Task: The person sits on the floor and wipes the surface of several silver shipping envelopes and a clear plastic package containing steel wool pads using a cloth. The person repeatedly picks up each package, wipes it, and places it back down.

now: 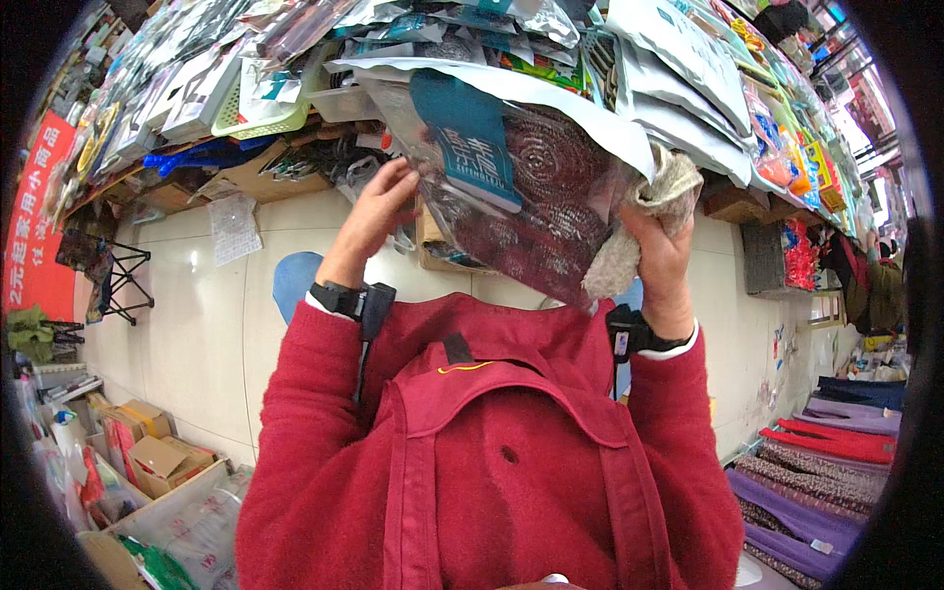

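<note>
A clear plastic package [546,202] with a teal label, a white upper edge and dark, ring-patterned contents is tilted up in front of me. My right hand [661,246] is closed round a crumpled, greyish-beige cloth [615,264] at the package's right edge. Whether those fingers also grip the package is hidden by the cloth. At the opposite edge is my left hand [379,211], its fingers slightly bent and apart, with nothing held in them. Its fingertips come close to the plastic; I cannot tell if they touch.
Beyond the package, a stall counter carries stacked silvery packets [683,79] and a pale green basket [261,116]. A black folding stool [126,280] stands at the left, cardboard boxes [169,460] at the lower left. Folded trousers [816,482] lie at the lower right.
</note>
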Demonstrator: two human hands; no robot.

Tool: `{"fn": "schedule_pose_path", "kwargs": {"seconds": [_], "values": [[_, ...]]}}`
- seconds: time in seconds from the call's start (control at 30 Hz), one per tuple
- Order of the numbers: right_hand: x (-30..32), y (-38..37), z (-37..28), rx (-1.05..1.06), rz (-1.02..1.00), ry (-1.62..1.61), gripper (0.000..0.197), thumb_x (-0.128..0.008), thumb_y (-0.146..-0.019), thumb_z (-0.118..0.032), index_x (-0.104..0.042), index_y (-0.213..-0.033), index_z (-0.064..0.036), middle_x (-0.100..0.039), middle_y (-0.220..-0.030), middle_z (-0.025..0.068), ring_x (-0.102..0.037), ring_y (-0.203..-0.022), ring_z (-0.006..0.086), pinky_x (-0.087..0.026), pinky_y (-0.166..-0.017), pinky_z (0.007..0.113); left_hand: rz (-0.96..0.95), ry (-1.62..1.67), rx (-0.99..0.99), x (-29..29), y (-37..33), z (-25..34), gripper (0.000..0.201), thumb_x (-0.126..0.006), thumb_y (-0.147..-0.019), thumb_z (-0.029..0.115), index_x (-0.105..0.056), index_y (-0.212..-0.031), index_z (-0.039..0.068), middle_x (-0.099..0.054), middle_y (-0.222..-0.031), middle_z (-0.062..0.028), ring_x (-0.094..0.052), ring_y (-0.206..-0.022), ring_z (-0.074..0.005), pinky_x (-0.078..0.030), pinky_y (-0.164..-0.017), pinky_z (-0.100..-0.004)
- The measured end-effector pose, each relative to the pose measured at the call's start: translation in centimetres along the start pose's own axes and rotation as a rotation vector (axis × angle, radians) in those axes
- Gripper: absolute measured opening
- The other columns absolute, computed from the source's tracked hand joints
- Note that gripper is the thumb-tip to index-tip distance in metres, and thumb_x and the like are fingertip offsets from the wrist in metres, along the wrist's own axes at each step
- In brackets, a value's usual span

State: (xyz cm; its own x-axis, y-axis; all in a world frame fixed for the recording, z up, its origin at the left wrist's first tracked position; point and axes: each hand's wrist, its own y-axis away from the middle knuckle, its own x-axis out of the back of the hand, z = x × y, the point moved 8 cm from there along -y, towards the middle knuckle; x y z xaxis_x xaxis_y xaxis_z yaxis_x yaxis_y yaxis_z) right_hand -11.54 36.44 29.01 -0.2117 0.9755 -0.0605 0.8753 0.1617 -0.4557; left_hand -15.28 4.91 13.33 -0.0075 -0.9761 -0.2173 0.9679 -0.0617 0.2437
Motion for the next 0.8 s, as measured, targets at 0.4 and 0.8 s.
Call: {"fn": "schedule_pose_path", "kwargs": {"seconds": [0.4, 0.8], "values": [[-0.8, -4.5, 7.5, -0.233, -0.012, -0.118, 0.027, -0.06, -0.085, 0.001, -0.063, -0.112, -0.0023, -0.065, -0.103, 0.0024, -0.061, -0.093, 0.012, -0.049, -0.083, 0.028, -0.343, 0.164, -0.524, 4.3, 4.3, 13.4, 0.058, -0.07, -0.087, 0.024, -0.048, -0.135, 0.0, -0.061, -0.122, -0.0096, -0.059, -0.111, -0.0197, -0.048, -0.096, -0.033], [4.9, -4.2, 9.9, -0.041, 0.487, 0.294, 0.038, -0.069, -0.086, -0.02, -0.058, -0.115, 0.0018, -0.065, -0.109, 0.0098, -0.062, -0.097, 0.0171, -0.048, -0.085, 0.032, 0.194, 0.178, -0.325, 0.8, 1.5, 11.5, 0.037, -0.064, -0.093, 0.032, -0.06, -0.11, -0.002, -0.062, -0.109, -0.007, -0.057, -0.099, -0.0158, -0.045, -0.084, -0.0312]]}}
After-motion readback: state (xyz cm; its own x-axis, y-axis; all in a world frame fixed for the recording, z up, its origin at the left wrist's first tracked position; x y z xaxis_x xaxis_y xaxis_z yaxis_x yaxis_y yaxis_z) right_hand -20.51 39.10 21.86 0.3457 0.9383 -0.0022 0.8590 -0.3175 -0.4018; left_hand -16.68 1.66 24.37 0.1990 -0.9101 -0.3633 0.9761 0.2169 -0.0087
